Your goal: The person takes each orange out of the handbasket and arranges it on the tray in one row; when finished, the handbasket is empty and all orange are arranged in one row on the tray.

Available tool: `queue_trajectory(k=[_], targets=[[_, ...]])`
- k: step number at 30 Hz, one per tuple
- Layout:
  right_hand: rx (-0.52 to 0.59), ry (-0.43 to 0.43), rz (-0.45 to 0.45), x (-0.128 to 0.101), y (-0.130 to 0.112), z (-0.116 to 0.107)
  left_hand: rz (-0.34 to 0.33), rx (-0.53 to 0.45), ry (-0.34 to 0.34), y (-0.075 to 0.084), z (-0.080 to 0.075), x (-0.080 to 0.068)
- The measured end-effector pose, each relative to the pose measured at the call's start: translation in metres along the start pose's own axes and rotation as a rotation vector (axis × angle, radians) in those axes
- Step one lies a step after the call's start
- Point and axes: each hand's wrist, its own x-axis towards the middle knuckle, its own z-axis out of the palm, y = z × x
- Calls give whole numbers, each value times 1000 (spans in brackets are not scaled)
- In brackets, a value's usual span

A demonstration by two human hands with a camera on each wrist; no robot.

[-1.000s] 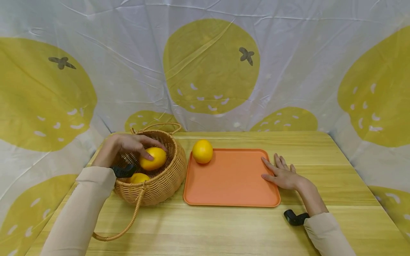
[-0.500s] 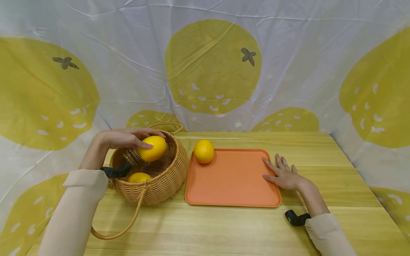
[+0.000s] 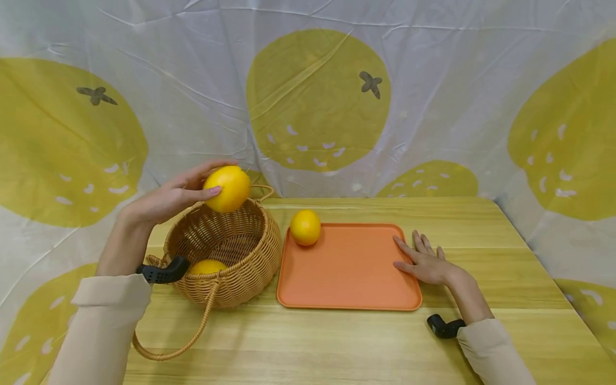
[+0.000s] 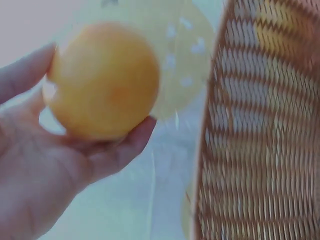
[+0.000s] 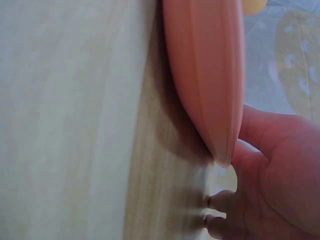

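Observation:
Above the wicker basket (image 3: 255,272), my left hand (image 3: 166,200) holds a yellow-orange orange (image 3: 228,189) between thumb and fingers. The left wrist view shows the same orange (image 4: 107,82) against the palm, beside the basket's woven wall (image 4: 250,150). Inside the basket lies another orange (image 3: 208,267), partly hidden by the rim. A further orange (image 3: 305,227) sits at the far left corner of the coral tray (image 3: 351,272). My right hand (image 3: 428,264) rests at the tray's right edge, fingers extended, with thumb and index finger on the rim and the others beside it.
The basket's near handle (image 3: 192,337) hangs down onto the wooden table (image 3: 346,342), left of the tray. Its far handle (image 3: 263,192) stands near the back. A fruit-printed curtain (image 3: 433,107) closes off the back and both sides.
My left hand has lifted the orange up out of the basket to above its far rim. My right hand and the tray have stayed in place.

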Motion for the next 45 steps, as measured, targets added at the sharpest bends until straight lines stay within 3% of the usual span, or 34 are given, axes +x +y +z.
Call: queue_trajectory(k=[3, 7, 11, 17, 27, 32, 37, 45], targets=[[-7, -2, 2, 0, 1, 0, 45, -20, 77, 15, 18, 8], [-12, -2, 5, 1, 1, 0, 41, 19, 173, 29, 48, 20], [-11, -1, 6, 1, 1, 0, 30, 31, 188, 36, 81, 36], [-8, -1, 6, 1, 1, 0, 68, 6, 199, 33, 134, 61], [-13, -1, 9, 0, 2, -1, -67, 33, 373, 8, 213, 106], [-15, -1, 7, 0, 0, -2, -47, 35, 429, -16, 237, 126], [-31, 2, 13, 1, 0, -1, -36, 28, 428, -32, 253, 141], [-28, 7, 13, 1, -2, -1, -121, -13, 454, -51, 261, 148]])
